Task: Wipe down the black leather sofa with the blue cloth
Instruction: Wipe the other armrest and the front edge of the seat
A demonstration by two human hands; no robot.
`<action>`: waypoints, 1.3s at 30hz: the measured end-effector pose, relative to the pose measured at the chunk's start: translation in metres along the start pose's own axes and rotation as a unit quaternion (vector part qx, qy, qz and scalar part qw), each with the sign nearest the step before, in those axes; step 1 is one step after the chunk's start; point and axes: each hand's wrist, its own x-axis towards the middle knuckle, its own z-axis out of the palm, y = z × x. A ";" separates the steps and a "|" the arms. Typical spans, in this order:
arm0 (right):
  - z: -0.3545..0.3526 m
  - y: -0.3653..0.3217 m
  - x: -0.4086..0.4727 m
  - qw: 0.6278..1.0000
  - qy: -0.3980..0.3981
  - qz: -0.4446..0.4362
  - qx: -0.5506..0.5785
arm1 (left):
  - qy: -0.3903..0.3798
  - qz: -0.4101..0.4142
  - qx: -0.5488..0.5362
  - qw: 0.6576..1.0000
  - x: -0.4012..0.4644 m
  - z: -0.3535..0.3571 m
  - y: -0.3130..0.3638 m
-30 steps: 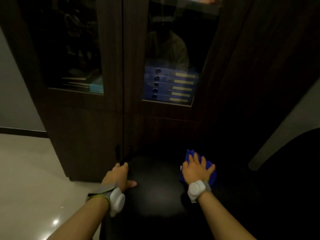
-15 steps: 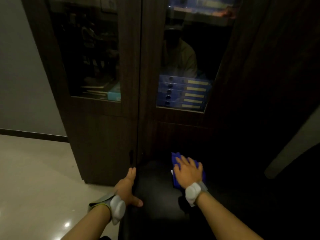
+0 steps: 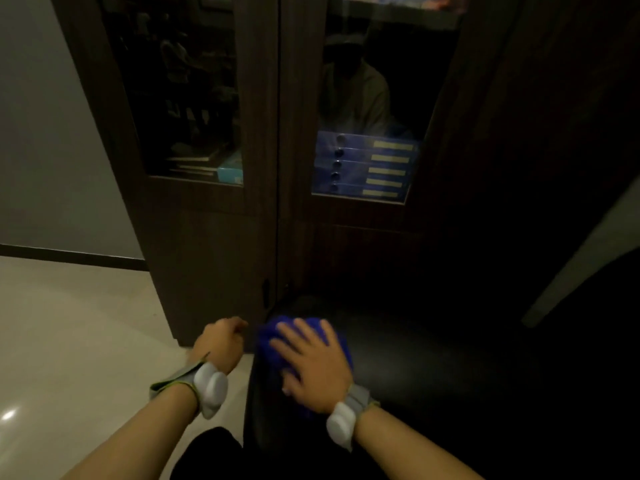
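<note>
Dim room, head view looking down. The right hand is lying flat on the blue cloth, fingers straight and spread wide, pressing it onto the left end of the black leather sofa. The cloth is bunching under the palm, showing past the fingertips toward 12 o'clock and along the thumb side toward 9 o'clock. It is sitting right at the sofa's near left edge.

The left hand is hanging just off that edge, at 9 o'clock of the cloth, fingers curling loosely inward; whether they are touching the sofa or the cabinet corner cannot be told. It is holding nothing visible. Both wrists are wearing grey straps with white pods.

Standing close at 12 o'clock of the hands is a dark wood cabinet, its base nearly meeting the sofa's end. Behind its right glass door a stack of blue binders is lying flat; behind the left door, books, dim. Pale tiled floor is spreading toward 9 o'clock, grey wall above it. At 3 o'clock, a pale slanted strip, unclear in the dark.
</note>
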 end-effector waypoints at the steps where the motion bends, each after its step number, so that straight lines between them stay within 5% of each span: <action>1: -0.005 0.019 -0.011 0.997 0.004 0.077 0.003 | -0.018 0.048 0.001 0.999 -0.003 0.003 0.006; 4: -0.015 0.071 -0.034 0.957 -0.024 0.288 0.005 | -0.072 0.146 0.040 0.986 -0.010 0.014 0.027; 7: -0.014 0.055 -0.026 0.931 -0.016 0.365 0.025 | -0.110 0.174 0.134 0.969 -0.019 0.030 0.049; 12: 0.000 0.003 -0.048 0.998 0.001 0.057 0.019 | -0.068 0.150 0.161 0.973 -0.035 0.048 0.066; 14: -0.004 0.034 -0.068 1.000 0.015 0.027 -0.003 | -0.092 0.149 0.181 0.968 -0.037 0.046 0.062; 17: -0.012 0.108 -0.114 0.979 0.028 0.197 -0.030 | -0.141 0.139 0.215 0.956 -0.037 0.045 0.063; 19: -0.018 0.150 -0.143 0.933 0.024 0.358 -0.019 | -0.150 0.117 0.218 0.957 -0.043 0.048 0.069; 23: -0.010 0.132 -0.131 0.853 0.054 0.520 0.016 | -0.090 0.080 0.209 0.971 -0.049 0.050 0.101; 25: 0.000 0.100 -0.120 0.903 0.093 0.419 0.013 | -0.063 0.114 0.214 0.968 -0.049 0.053 0.124; 27: 0.010 0.083 -0.130 0.970 0.087 0.228 -0.009 | -0.085 0.161 0.209 0.961 -0.051 0.062 0.146; 30: 0.010 0.117 -0.167 0.992 0.071 0.103 -0.023 | -0.137 0.143 0.229 0.953 -0.058 0.078 0.168; 33: -0.002 0.176 -0.203 0.959 0.068 0.274 -0.032 | -0.163 0.102 0.224 0.955 -0.060 0.089 0.179; 36: -0.013 0.206 -0.213 0.857 0.063 0.512 -0.002 | -0.181 0.086 0.234 0.951 -0.063 0.089 0.189; 39: -0.013 0.188 -0.192 0.820 0.093 0.565 0.023 | -0.179 0.082 0.250 0.948 -0.062 0.089 0.195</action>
